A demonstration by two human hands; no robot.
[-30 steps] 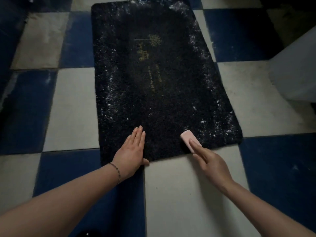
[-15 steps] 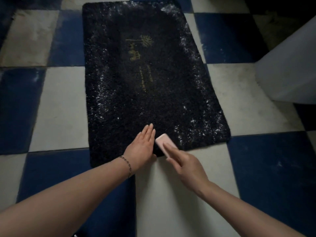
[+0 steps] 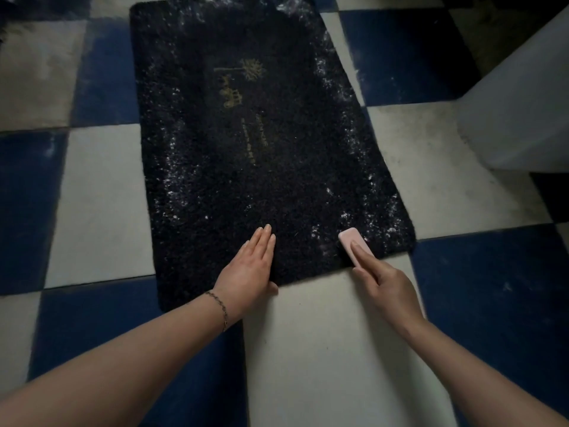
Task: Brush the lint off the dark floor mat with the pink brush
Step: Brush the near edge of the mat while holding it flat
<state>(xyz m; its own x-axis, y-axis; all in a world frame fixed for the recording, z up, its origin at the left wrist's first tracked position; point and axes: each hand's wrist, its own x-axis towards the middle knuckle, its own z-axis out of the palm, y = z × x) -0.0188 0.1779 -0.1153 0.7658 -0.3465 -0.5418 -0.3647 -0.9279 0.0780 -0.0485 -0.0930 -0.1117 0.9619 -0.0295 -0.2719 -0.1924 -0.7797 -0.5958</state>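
Note:
A dark shaggy floor mat (image 3: 246,167) with gold lettering lies on the checkered floor, stretching away from me. White lint speckles its left and right borders and its near right corner. My left hand (image 3: 251,266) lies flat, palm down, on the mat's near edge. My right hand (image 3: 381,280) grips the pink brush (image 3: 354,243), which rests on the mat near the near right corner, among the lint.
Blue and white floor tiles (image 3: 323,349) surround the mat. A pale box-like object (image 3: 517,112) stands on the floor at the right, a short way from the mat's right edge.
The brush swept left to beside my left hand, then back right to the near right corner. My left hand stayed pressed on the mat's near edge.

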